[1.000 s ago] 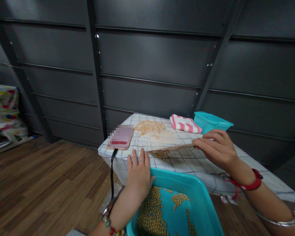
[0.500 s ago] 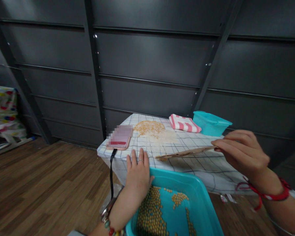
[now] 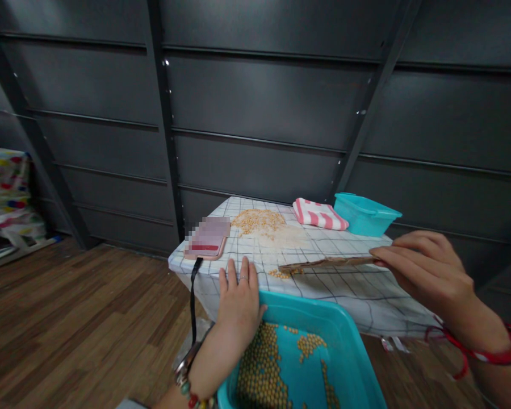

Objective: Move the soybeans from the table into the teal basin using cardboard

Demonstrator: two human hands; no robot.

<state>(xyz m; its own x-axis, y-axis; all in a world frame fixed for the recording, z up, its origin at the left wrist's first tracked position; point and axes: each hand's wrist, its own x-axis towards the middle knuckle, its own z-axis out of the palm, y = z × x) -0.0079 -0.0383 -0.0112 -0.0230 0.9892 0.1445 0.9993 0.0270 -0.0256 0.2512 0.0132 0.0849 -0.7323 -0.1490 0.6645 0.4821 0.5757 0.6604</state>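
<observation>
Between the thumb and fingers of my right hand (image 3: pixel 430 272) is one end of a thin piece of brown cardboard (image 3: pixel 330 262). Its other end is low over the table's front edge, by a few yellow beans (image 3: pixel 277 274). My left hand (image 3: pixel 238 298) lies with fingers stretched out at the table edge, the thumb along the rim of a turquoise basin (image 3: pixel 319 300). Inside the basin, soybeans (image 3: pixel 262 369) are gathered mostly on the left. Farther back on the checked cloth (image 3: pixel 323 245) lies a spread pile of yellow, broken-looking grains (image 3: pixel 258 220) with pale powder.
A pink phone (image 3: pixel 208 238) with a black strap sits at the table's left. At the back right are a folded pink-and-white striped towel (image 3: pixel 319 215) and a smaller turquoise tub (image 3: pixel 364 216). A dark panelled wall (image 3: pixel 259 102) stands behind the table.
My right hand has moved slightly right and down with the cardboard. More of the beans at the table's front edge now show. My left hand stays in place.
</observation>
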